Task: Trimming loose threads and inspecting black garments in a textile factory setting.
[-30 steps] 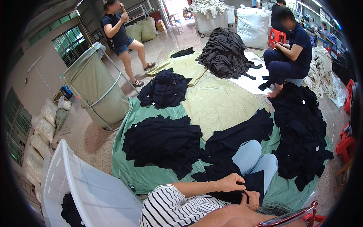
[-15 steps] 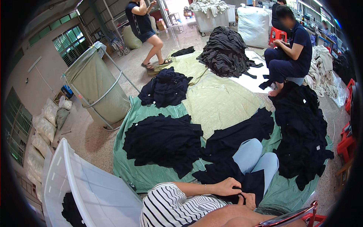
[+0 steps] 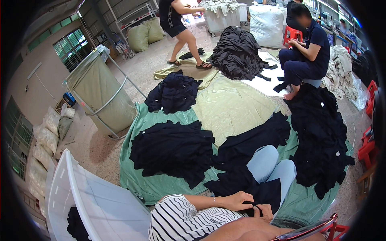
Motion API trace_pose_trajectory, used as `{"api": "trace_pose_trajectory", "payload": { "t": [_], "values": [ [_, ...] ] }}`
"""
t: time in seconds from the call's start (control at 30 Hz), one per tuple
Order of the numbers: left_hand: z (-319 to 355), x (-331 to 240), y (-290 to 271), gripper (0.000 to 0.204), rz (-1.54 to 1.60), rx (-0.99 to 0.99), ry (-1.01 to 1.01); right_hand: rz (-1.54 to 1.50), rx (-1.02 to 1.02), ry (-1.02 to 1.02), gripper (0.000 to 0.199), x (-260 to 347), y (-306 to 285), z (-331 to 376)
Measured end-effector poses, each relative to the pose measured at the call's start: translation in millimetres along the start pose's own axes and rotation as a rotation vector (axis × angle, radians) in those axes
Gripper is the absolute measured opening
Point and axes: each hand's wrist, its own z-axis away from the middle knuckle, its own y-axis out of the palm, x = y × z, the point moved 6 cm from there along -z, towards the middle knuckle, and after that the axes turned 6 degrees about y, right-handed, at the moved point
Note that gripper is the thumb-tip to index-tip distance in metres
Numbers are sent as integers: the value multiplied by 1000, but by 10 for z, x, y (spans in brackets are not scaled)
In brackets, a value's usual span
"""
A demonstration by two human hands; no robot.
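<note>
A black garment [image 3: 267, 195] lies across my lap, over my light blue trouser legs. Its gathered edge is pinched in the fingers of my left hand [image 3: 238, 200]. Close beside it, my right hand [image 3: 264, 211] grips the same dark cloth, with fingertips nearly meeting those of the left. The exact bit of cloth between the fingers is partly hidden. More black cloth [image 3: 233, 184] spreads left of my knees. Beyond it lie a flat stack of black garments [image 3: 173, 148] and another black layer [image 3: 257, 136].
A green tarp [image 3: 128, 176] lies under the piles. At lower left stands a white plastic bin [image 3: 108, 197]; beyond it, a framed cloth hamper [image 3: 100, 92]. Black garments [image 3: 317, 140] cover the right side. One person [image 3: 307, 52] sits at far right; another [image 3: 181, 28] walks behind.
The person at the back has walked to the right, lowering a raised arm toward the bin of light cloth. My hands stay nearly in place on the garment.
</note>
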Motion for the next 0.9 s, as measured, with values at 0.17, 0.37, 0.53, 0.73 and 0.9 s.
{"api": "trace_pose_trajectory", "payload": {
  "t": [0.17,0.37,0.53,0.73,0.9],
  "values": [
    [34,-12,35,22,52,-68,-68,-111,-21,146,8,37,-11,-42],
    [30,31,164,20,276,-86,-162,-878,-32,797,5,-206,174,56],
    [-68,-44,203,17,488,-130,-362,-817,-62,742,10,-214,247,70],
    [62,120,109,16,483,-173,-383,-702,-55,708,16,-137,76,18],
    [37,115,127,17,525,-109,-411,-887,46,688,18,-108,70,-77]
  ]
}}
